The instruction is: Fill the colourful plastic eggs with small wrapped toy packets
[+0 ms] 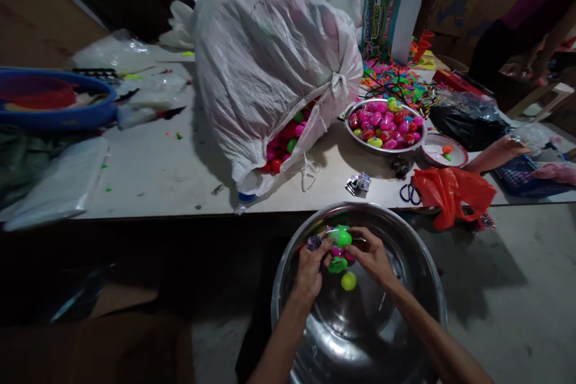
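Over a large steel basin [434, 288], both hands are closed around a bright green plastic egg [342, 237]. My left hand [311, 267] grips it from the left, and a small shiny printed packet [314, 243] shows at those same fingers. From the right, my right hand [372, 257] pinches the egg with thumb and fingertips. Below the hands lie another green egg [337, 265] and a yellow-green egg [348, 281] in the basin. Pink eggs are partly hidden behind the fingers.
On the white table [148, 174] a big white sack [270, 54] gapes, showing coloured eggs. Right of it stand a bowl of eggs [384, 126], scissors [410, 194], foil packets [359, 183] and a red plastic bag [454, 192]. A person [531, 12] works at the far right.
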Available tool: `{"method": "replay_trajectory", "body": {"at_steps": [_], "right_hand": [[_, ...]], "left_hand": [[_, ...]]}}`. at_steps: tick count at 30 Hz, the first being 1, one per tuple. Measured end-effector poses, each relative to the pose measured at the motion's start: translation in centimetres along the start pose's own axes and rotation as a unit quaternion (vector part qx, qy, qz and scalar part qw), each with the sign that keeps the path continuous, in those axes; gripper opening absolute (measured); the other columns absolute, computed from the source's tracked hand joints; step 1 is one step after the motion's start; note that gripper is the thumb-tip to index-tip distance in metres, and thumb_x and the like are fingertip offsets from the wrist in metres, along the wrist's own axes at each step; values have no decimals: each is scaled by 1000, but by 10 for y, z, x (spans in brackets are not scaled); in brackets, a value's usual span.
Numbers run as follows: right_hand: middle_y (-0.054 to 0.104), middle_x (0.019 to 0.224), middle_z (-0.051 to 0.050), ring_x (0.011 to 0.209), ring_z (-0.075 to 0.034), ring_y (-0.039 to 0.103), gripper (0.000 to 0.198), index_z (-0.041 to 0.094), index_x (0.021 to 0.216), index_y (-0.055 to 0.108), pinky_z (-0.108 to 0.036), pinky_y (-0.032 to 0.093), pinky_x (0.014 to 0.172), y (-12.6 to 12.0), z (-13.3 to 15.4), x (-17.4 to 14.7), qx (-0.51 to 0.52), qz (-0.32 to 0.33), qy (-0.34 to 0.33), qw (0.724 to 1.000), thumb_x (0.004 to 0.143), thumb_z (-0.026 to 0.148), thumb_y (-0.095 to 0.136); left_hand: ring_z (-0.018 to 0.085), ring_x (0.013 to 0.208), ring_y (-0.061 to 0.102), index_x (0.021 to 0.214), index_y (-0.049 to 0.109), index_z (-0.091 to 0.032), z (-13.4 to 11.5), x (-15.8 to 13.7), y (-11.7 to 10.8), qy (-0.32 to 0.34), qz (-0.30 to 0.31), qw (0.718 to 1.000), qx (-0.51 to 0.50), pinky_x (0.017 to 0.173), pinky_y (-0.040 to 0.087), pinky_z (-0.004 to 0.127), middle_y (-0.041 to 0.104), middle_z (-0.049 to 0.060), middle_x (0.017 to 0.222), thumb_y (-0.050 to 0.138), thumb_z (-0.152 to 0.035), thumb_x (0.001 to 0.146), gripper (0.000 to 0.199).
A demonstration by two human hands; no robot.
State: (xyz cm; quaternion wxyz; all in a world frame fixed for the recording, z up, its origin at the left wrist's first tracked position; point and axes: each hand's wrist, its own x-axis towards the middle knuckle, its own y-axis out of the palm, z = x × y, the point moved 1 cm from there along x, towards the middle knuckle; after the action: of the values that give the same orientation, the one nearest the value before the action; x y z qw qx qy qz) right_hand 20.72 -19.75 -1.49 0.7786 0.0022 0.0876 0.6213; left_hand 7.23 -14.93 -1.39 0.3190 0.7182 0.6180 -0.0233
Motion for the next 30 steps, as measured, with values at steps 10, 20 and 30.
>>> {"method": "replay_trajectory", "body": {"at_steps": [10,20,30], "right_hand": [[65,79,-1,70,-18,61,31,21,86,60,-29,49,61,3,-11,1,10,-43,26,999,61,28,77],[57,83,-1,76,-19,53,20,25,89,57,-31,43,71,-2,-11,-6,-257,-73,-111,957,71,26,66],[47,127,-7,110,-26,50,74,28,129,42,-37,41,89,-19,14,6,-308,27,-165,937,62,24,72]], "left_hand": [[1,38,36,69,61,-14,13,-2,12,-15,-30,998,-58,36,26,15,51,-7,55,81,-27,53,29],[4,43,42,66,62,-12,16,-7,13,-77,-30,997,-13,34,26,16,53,-4,55,82,-31,49,33],[5,44,45,71,61,-14,13,-7,8,-141,58,988,-34,35,29,15,55,-4,59,80,-22,53,27]]}}
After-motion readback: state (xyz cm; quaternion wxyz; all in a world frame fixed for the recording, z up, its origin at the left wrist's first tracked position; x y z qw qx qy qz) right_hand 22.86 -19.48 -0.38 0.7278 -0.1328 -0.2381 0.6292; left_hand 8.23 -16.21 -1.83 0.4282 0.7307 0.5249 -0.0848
